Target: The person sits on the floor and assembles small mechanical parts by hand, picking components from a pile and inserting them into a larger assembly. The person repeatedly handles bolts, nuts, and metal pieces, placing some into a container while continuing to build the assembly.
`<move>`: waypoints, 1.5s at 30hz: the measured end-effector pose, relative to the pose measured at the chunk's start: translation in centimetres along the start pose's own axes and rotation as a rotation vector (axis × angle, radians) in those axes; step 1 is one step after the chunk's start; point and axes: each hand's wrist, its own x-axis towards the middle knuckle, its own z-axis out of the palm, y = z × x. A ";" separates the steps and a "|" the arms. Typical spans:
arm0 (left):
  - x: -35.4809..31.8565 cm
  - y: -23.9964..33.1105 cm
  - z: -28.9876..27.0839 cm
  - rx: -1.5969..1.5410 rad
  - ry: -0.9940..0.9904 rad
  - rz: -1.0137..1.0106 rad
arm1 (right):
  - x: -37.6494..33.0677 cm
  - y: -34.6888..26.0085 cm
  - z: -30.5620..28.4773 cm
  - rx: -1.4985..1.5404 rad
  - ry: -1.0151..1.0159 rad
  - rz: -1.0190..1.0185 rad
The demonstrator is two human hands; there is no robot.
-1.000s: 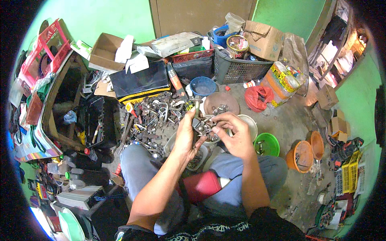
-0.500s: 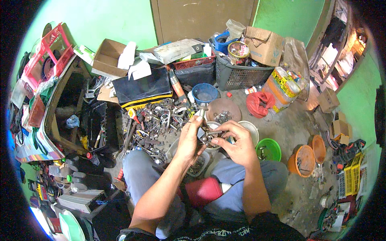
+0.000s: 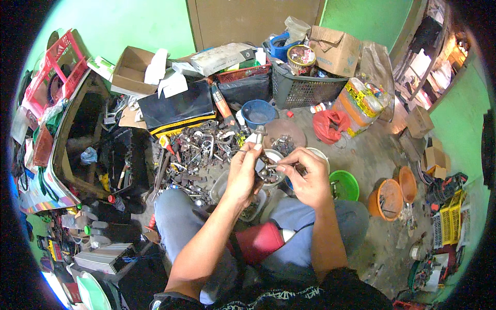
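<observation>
A cluttered room with green walls and a grey concrete floor (image 3: 377,160) was seen from above, tools and boxes being spread across it. A heap of metal tools (image 3: 199,152) was piled on the floor just ahead of the person's knees, with a blue bowl (image 3: 258,112) and a dark plastic basket (image 3: 302,88) beyond it. A green bowl (image 3: 344,184) and an orange bowl (image 3: 386,199) were set on the floor to the right, and a red plastic bag (image 3: 330,125) lay further back. A small metal part (image 3: 267,168) was held between both hands above the lap, over a white bowl (image 3: 316,153). The left hand (image 3: 242,173) was raised, its fingers (image 3: 251,149) pinched together on the upper end of the part. The right hand (image 3: 306,175) was closed around the part from the other side, its fingers (image 3: 283,167) clamped on it. What kind of part it was could not be told.
</observation>
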 end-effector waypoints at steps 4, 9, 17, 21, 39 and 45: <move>0.3 -0.6 0.0 -0.017 -0.004 0.057 | 0.0 0.2 -0.6 -0.053 -0.030 -0.013; 0.9 -1.3 -0.1 0.111 0.034 0.220 | 0.0 0.0 -1.3 -0.135 -0.102 -0.074; 1.3 -0.4 -1.5 0.431 0.266 0.275 | -0.5 1.8 -3.3 -0.324 -0.171 -0.009; 2.0 1.4 -3.1 -0.043 0.269 0.060 | -0.6 2.5 -4.1 -0.283 -0.004 0.170; 2.1 0.2 -4.0 -0.609 -0.070 -0.088 | -1.3 17.3 6.0 -0.068 -0.039 0.369; 1.4 0.3 -3.5 -0.433 -0.076 -0.049 | 1.2 5.8 4.5 0.304 -0.037 0.127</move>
